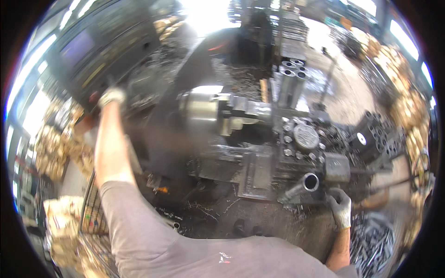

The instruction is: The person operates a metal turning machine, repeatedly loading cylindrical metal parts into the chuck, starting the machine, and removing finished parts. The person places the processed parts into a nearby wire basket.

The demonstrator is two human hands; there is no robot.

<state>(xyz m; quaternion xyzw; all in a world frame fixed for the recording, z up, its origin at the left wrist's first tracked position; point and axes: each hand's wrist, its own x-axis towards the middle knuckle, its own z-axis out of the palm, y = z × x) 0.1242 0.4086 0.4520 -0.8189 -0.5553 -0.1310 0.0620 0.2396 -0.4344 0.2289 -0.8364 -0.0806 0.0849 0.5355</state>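
Observation:
My left hand [112,97], in a whitish work glove, reaches to the lower edge of the dark control panel [99,60], beside a red knob [94,98]. Motion smears its fingers. My right hand [340,206], gloved in grey and white, curls at the right edge of the machine carriage. What its fingers close round is hidden. Just left of it a steel tube [309,182] lies tilted, its open end toward that hand. In the middle stands the lathe chuck [202,105], with stepped jaws [227,111] facing right toward the tool post [306,136].
Upright steel tubes [292,81] stand behind the tool post. More dark tubes [373,136] are stacked at the right. A heap of metal pieces [372,243] lies at lower right. Curled chips litter the floor. A wire basket [90,211] and sacks [65,215] sit at left.

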